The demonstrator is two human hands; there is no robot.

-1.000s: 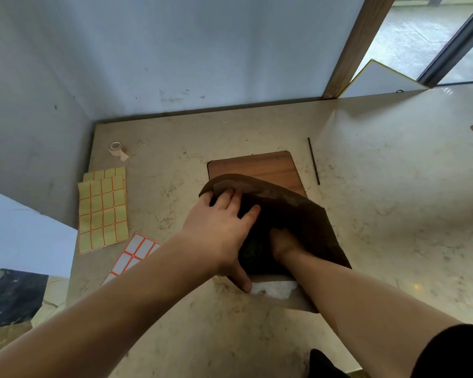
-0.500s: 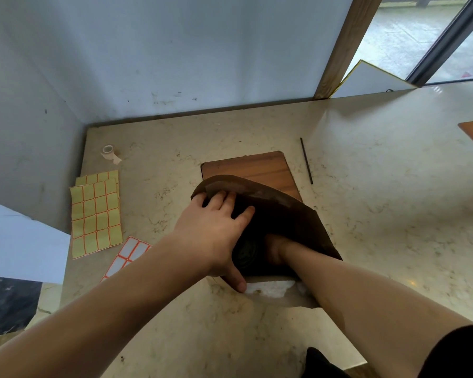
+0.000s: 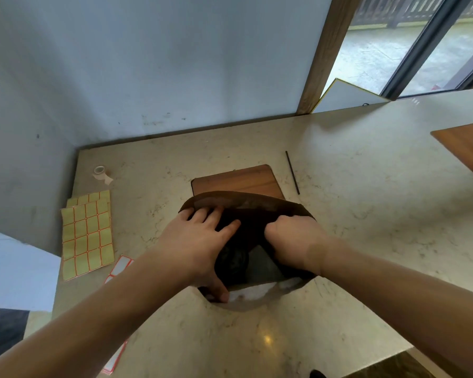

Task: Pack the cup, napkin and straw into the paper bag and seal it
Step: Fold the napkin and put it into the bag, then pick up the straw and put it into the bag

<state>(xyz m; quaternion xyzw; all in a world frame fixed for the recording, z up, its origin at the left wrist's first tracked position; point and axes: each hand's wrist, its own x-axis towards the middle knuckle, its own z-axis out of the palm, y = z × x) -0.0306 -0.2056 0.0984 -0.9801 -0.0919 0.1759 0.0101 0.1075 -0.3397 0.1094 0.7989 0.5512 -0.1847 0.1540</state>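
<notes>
A: Two bare hands on one brown paper bag (image 3: 246,205), which lies mouth toward the camera in the middle of the marble counter (image 3: 366,227).

B: The left hand (image 3: 194,241) is spread over the bag's left side, four fingers laid flat on top of the paper and the thumb hooked under the near edge, so it grips that rim.

A: And the right hand (image 3: 292,241) is curled closed over the right rim, knuckles up, pinching the paper there. Between them the mouth gapes.

B: Inside I count one dark rounded shape, likely the cup (image 3: 232,261), though it is too shadowed to be sure. A white patch, the napkin (image 3: 254,293), shows at the near lip of the bag.

A: One thin black straw (image 3: 292,173) lies alone on the counter, beyond the bag and to its right, well apart from both hands.

B: The bag's far end rests on one wooden board (image 3: 238,181). A second wooden board (image 3: 467,148) sits at the far right edge.

A: On the left: one small roll of tape (image 3: 101,173), yellow label sheets (image 3: 86,233) with at least two overlapping, and white label sheets (image 3: 119,268) partly under the left forearm.
</notes>
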